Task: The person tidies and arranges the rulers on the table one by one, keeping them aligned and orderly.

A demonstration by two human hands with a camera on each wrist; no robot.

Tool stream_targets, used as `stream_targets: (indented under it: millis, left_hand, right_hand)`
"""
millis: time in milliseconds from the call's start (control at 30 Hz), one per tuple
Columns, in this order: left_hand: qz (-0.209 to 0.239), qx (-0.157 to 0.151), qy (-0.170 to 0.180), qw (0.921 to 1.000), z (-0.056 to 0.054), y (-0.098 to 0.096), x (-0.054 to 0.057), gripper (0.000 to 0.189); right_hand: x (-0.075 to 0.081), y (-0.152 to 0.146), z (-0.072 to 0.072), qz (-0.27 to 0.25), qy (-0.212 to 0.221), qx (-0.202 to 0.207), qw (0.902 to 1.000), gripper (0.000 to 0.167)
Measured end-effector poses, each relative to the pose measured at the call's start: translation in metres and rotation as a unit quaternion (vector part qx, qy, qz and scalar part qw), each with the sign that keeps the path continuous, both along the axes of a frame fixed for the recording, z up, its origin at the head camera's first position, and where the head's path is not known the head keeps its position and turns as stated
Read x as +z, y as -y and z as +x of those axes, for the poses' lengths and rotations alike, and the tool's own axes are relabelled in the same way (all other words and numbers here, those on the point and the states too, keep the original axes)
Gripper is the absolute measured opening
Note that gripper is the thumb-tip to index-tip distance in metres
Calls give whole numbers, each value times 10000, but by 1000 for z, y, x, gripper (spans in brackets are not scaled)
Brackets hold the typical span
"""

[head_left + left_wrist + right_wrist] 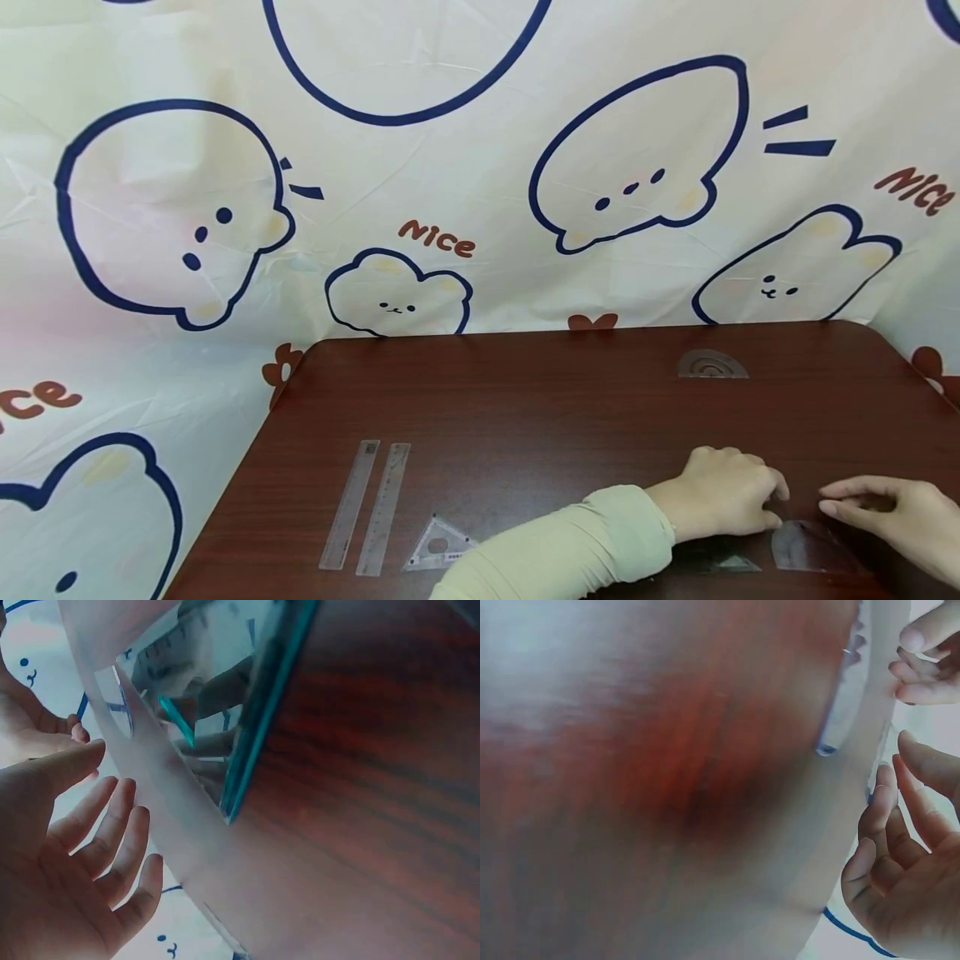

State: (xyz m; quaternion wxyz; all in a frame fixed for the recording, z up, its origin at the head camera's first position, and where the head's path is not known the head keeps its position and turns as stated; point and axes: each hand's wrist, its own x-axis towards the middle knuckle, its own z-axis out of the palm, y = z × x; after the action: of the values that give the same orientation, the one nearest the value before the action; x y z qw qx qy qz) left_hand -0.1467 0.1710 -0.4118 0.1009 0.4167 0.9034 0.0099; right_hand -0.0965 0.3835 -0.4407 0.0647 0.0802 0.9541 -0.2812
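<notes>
My left hand is over the right part of the table, its fingers loosely bent and holding nothing. Beneath its wrist lies a clear set square, partly hidden by the arm; up close in the left wrist view this set square shows green-tinted edges. Facing it from the right, my right hand has its thumb and fingers extended toward the left one, with a gap between the hands. Just below both sits a clear protractor; part of its edge appears in the right wrist view.
Two clear rulers, the outer ruler and inner ruler, lie side by side at the left. Near my left sleeve is another set square. A second protractor rests by the table's back edge, before a patterned cloth.
</notes>
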Motion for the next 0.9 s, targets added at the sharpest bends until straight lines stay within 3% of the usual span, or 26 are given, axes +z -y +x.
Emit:
stream_targets:
  millis: [233,567,900]
  left_hand:
    - [131,72,-91,9998,-10,5,6,29]
    - [475,155,-383,9980,-28,14,11,26]
    - [751,554,-350,9950,-51,26,9,26]
  right_hand:
    - [16,7,-13,-32,-179,202,9996,44]
    - [25,15,-31,169,-634,451,9968,37]
    - [30,25,-52,-56,-996,621,9931,35]
